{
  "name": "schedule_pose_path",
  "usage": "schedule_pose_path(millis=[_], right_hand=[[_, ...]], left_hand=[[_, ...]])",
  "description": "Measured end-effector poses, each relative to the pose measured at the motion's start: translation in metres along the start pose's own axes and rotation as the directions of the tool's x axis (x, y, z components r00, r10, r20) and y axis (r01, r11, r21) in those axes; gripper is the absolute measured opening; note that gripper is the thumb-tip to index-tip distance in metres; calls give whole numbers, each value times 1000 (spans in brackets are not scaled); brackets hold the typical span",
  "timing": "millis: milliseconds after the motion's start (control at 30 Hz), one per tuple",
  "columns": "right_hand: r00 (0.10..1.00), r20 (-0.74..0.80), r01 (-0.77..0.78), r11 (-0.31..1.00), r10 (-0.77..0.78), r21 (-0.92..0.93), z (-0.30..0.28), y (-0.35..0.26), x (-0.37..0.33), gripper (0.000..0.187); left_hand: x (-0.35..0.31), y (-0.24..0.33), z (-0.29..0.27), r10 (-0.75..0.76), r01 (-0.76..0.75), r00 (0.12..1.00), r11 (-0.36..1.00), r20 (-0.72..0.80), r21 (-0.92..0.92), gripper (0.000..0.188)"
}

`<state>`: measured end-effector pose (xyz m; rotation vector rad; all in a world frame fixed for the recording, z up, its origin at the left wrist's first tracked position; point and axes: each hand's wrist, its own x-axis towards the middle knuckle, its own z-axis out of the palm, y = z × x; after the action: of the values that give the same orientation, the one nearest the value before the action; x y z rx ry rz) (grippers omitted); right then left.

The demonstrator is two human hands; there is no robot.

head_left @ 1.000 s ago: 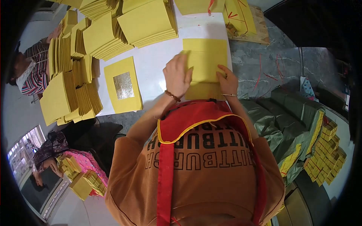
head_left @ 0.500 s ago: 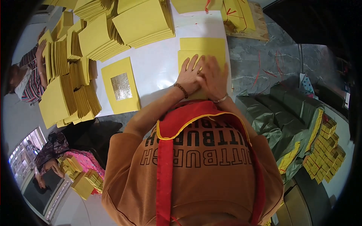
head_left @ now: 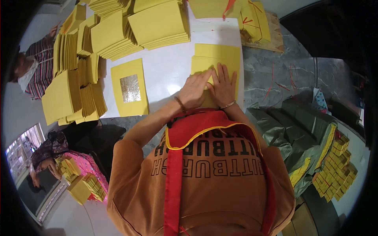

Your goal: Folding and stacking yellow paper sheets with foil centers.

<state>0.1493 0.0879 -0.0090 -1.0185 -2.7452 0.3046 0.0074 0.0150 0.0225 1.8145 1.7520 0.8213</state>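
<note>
White, shiny tabletop (head_left: 165, 70) has tall stacks of folded yellow paper (head_left: 114, 35) on its left. Next lies a flat yellow paper piece with a shiny silver square (head_left: 130, 88). Near the right edge is a creased yellow paper sheet (head_left: 218, 55). On it, the bare left hand (head_left: 196, 89) has its grip fingers close together; I can't tell if they pinch. Beside it, the bare right hand (head_left: 224, 89) lies flat, grip spread.

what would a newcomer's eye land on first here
Probably the bright red apron with yellow trim, low in the centre, and just above it the left hand and right hand on a yellow sheet. To their left, a shiny silver patch stands out on another yellow piece. Big yellow stacks crowd the upper left of the white table.
</note>
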Motion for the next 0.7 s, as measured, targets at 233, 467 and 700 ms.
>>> schedule_pose_path(millis=[233, 467, 700], right_hand=[[984, -79, -38, 631, 156, 775, 3, 43, -3, 50], [751, 57, -138, 72, 658, 988, -29, 54, -13, 38], [656, 216, -283, -29, 723, 959, -23, 61, -31, 28]], left_hand=[[4, 5, 11, 251, -234, 966, 768, 55, 596, 53], [23, 14, -16, 136, -182, 983, 820, 124, 542, 49], [7, -14, -128, 465, -263, 784, 849, -412, 458, 48]])
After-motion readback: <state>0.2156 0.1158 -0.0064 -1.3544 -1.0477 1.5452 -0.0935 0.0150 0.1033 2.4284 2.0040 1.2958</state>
